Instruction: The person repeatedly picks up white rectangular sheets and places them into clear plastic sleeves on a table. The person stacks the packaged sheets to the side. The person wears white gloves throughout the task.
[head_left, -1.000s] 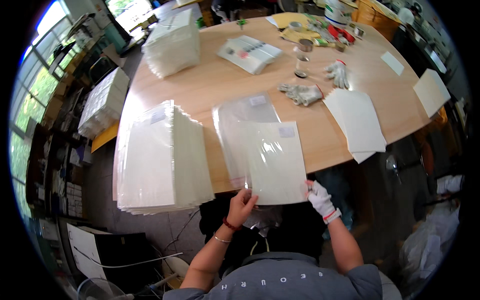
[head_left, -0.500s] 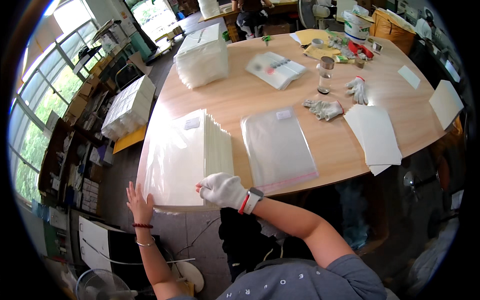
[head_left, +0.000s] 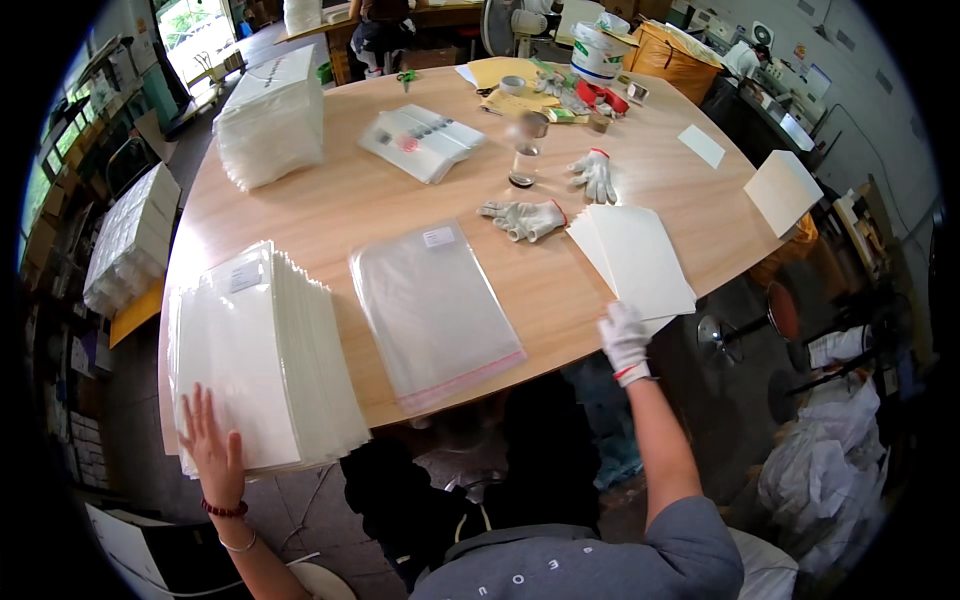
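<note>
My bare left hand (head_left: 213,442) lies flat, fingers spread, on the near corner of a thick fanned stack of clear plastic bags with white inserts (head_left: 262,355) at the table's left front. My right hand (head_left: 626,338), in a white work glove with a red cuff, touches the near edge of a small pile of white sheets (head_left: 635,258) at the right front. Between the two piles a single clear bag with a pink adhesive strip (head_left: 433,310) lies flat on the round wooden table (head_left: 330,215). Neither hand grips anything.
Two loose white gloves (head_left: 525,217) (head_left: 596,174) and a glass jar (head_left: 527,150) sit mid-table. Further back are a tall stack of bags (head_left: 272,115), a flat packet pile (head_left: 421,141), tape, a white bucket (head_left: 597,53). White cards (head_left: 782,190) lie far right. A stool (head_left: 772,318) stands beside me.
My right hand left the front of the bag stack and swung right to the white sheets. My left hand moved up onto the stack's near corner. The view shifted left to right.
</note>
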